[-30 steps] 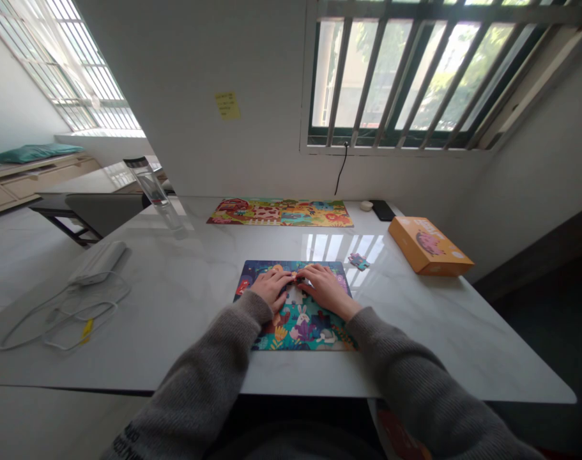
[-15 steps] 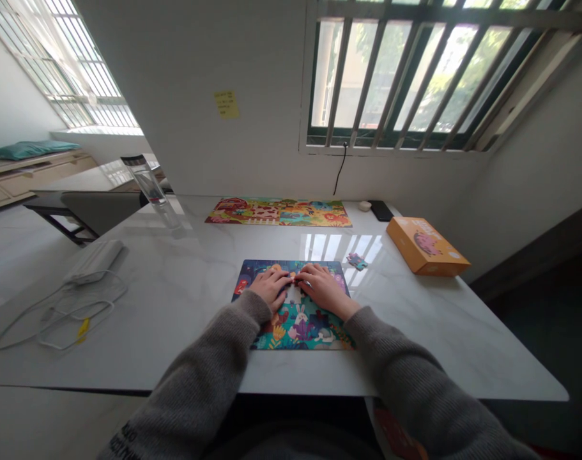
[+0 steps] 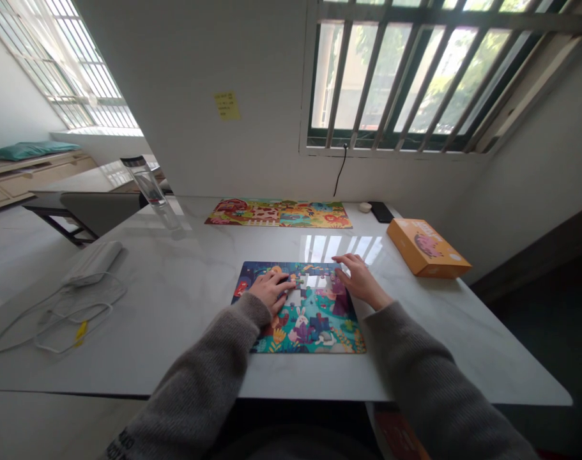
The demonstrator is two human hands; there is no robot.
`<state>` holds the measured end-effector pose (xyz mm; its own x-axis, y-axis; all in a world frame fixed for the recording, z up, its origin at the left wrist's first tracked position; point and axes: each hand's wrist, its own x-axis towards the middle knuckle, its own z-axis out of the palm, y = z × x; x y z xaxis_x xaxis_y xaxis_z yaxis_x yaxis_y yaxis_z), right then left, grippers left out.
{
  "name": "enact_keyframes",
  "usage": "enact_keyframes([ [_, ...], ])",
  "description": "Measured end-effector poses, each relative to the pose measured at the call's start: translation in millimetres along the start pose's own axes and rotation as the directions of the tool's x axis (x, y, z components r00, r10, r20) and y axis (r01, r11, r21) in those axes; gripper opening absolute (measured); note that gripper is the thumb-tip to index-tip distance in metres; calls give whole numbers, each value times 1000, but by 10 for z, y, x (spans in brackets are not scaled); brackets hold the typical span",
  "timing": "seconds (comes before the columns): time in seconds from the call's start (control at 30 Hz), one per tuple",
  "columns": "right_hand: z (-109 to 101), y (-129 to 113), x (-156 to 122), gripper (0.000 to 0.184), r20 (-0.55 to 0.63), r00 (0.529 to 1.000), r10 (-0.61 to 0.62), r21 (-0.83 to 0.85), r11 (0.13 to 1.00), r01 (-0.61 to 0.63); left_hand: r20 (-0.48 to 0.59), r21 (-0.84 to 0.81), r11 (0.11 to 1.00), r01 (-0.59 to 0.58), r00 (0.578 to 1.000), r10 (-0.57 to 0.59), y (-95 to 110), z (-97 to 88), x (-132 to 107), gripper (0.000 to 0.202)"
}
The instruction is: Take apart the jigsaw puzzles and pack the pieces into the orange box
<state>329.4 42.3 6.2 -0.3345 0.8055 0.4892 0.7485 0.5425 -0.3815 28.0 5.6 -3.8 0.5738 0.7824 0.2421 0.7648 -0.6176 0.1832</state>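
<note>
A colourful jigsaw puzzle (image 3: 310, 348) with animals and plants lies flat on the table in front of me. White gaps show in its upper middle, where pieces are absent. My left hand (image 3: 271, 291) rests on the puzzle's left part, its fingers spread and stretched toward the gap. Over the upper right corner is my right hand (image 3: 360, 281), with fingers apart and reaching leftward; I see nothing held in it. The spot where loose puzzle pieces lay is now covered by this hand.
Two joined picture puzzles (image 3: 278, 213) lie at the wall. To the right are an orange box (image 3: 427, 248), a black phone (image 3: 380, 212) and a small white round object (image 3: 365, 207). On the left stand a clear bottle (image 3: 149, 185) and a white device (image 3: 92, 263) with a looped cable (image 3: 55, 345).
My right hand has moved right, from the puzzle's middle to its upper right corner, uncovering the white gaps and hiding the loose pieces. My left hand has stayed nearly in place.
</note>
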Motion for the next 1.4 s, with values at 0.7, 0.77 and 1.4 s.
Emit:
enact_keyframes([
  [0.7, -261, 501, -148, 35, -14, 942, 336, -345, 882, -320, -5, -1, 1000, 13, 1000, -13, -21, 47, 11, 38],
  [0.77, -261, 388, -121, 37, -15, 972, 234, -257, 939, -229, -15, -18, 1000, 14, 1000, -14, 19, 5, 15, 39],
  [1.4, -11, -825, -159, 46, 113, 946, -304, 164, 945, 284, -147, -158, 985, -69, 988, 45, 130, -96, 34, 45],
])
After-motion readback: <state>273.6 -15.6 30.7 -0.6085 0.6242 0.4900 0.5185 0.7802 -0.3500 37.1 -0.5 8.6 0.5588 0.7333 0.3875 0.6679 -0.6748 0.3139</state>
